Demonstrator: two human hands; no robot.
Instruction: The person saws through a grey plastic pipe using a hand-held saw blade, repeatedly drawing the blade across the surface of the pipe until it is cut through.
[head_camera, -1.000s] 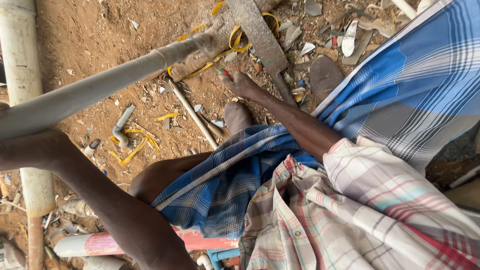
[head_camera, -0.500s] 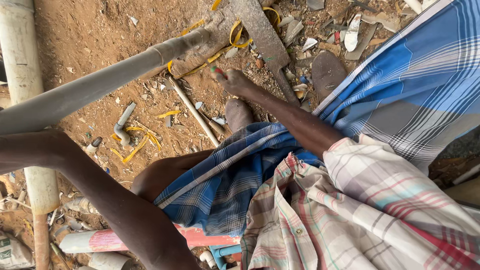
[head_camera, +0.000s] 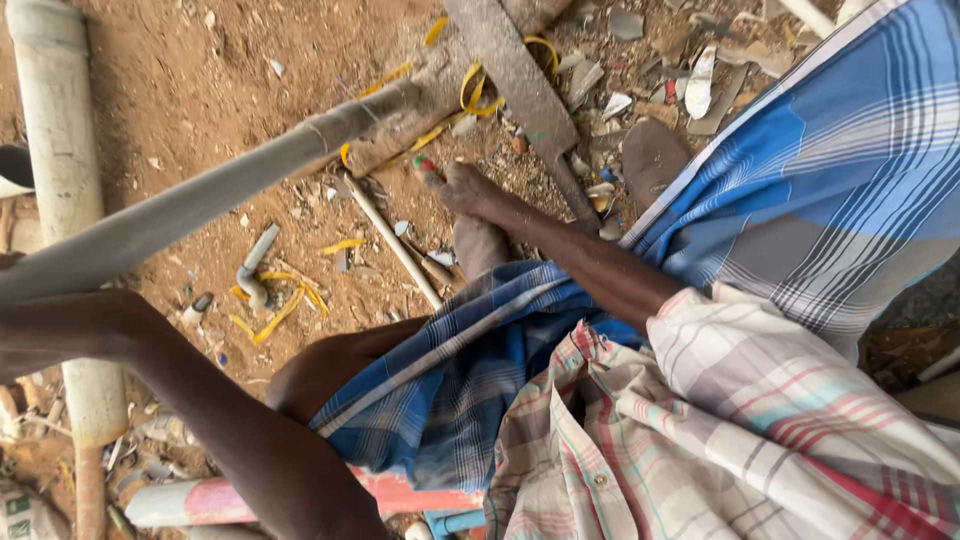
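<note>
- Where it crosses the frame slantwise, the grey pipe (head_camera: 230, 190) looks long, dusty and dull, its far end resting on a block (head_camera: 420, 120).
- Right hand (head_camera: 465, 188) pinches a small red-green object (head_camera: 425, 165) beside that end.
- Left hand is off-frame; its state cannot be told.
- Yellow strips (head_camera: 275, 310) litter the dirt ground (head_camera: 200, 90).

- The single head-worn camera is looking steeply down from above the person's chest, taking in the plaid shirt (head_camera: 760, 440) and blue checked cloth (head_camera: 800, 200) close below.
- It is facing the reddish dirt ground (head_camera: 200, 90), which is lying farther off.
- The grey pipe (head_camera: 200, 200) is crossing the left half, near the lens.
- No second view is sharing the scene.
</note>
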